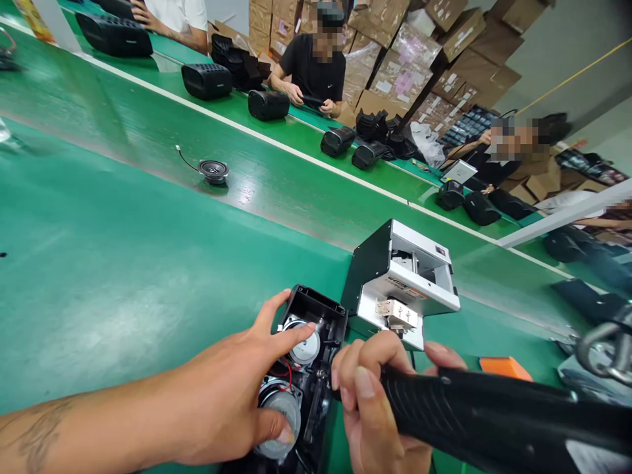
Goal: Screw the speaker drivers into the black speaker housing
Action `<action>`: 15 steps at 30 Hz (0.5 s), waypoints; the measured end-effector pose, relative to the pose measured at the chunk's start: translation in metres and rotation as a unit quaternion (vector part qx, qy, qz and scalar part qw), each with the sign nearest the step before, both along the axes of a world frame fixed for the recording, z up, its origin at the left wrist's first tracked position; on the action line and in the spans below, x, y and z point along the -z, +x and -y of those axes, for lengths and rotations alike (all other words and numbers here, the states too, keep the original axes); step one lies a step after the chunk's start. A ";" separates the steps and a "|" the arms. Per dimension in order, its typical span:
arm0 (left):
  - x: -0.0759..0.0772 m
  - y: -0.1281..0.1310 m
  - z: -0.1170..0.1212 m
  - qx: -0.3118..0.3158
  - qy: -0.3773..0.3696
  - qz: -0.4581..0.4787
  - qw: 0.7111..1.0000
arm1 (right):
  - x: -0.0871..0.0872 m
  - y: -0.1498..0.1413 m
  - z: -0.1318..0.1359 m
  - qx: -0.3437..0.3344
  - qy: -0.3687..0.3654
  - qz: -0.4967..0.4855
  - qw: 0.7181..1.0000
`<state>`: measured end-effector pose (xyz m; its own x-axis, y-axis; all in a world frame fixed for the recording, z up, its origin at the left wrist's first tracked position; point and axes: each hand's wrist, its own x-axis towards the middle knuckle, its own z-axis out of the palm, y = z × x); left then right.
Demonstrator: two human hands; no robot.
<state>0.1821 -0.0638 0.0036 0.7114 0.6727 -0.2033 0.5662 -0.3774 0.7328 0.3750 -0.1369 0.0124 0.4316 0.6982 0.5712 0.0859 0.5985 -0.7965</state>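
My left hand (pixel 237 388) lies on an open black speaker housing (pixel 316 316) at the bottom centre, fingers curled over it. A finger presses the upper of two round speaker drivers (pixel 306 345) and the thumb rests on the lower driver (pixel 281 411). Red wires run between the drivers. My right hand (pixel 375 401) is wrapped round the black handle of an electric screwdriver (pixel 474 408), which points at the housing's right edge; its tip is hidden behind my fingers.
A white and black screw feeder box (pixel 402 276) stands just behind the housing. A loose speaker driver (pixel 213 171) lies on the green belt (pixel 123 250). Other people work at the far side among black speaker shells (pixel 269 104) and cardboard boxes (pixel 459 33). An orange block (pixel 503 366) lies right.
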 end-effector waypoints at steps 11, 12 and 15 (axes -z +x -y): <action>-0.003 0.000 0.000 0.005 -0.011 0.016 1.000 | 0.002 -0.005 0.000 0.004 0.001 0.024 1.000; -0.003 0.000 -0.002 0.007 -0.017 0.015 1.000 | 0.004 -0.006 0.000 0.007 0.000 0.028 1.000; -0.003 -0.001 -0.005 0.019 -0.033 0.011 0.999 | 0.012 -0.005 0.001 0.031 -0.024 0.037 0.999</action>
